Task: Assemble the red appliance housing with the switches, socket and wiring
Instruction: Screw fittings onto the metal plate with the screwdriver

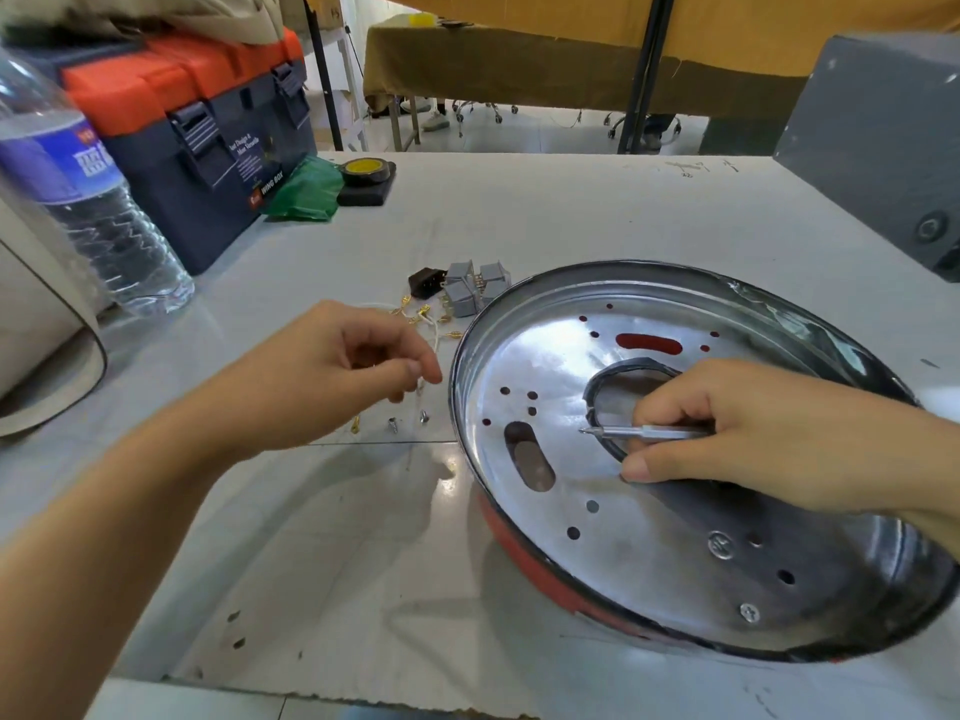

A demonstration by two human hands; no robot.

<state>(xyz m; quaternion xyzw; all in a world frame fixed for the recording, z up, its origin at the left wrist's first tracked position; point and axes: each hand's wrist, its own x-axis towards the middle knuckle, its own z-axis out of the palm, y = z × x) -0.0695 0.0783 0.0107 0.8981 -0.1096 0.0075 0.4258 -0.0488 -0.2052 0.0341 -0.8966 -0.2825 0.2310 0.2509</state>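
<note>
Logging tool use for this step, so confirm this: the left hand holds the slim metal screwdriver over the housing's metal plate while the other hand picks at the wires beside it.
Wrong hand. In the head view, the right hand holds the slim metal screwdriver over the housing's metal plate, while the left hand picks at the wires beside it.

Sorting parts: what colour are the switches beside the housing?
Grey, the switches, best seen in the head view.

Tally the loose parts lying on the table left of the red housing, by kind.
Grey rocker switches: 3
Black plastic socket: 1
Small silver screws: 2
White wiring bundle with brass terminals: 1, its end pinched in the left hand
Total: 7
</note>
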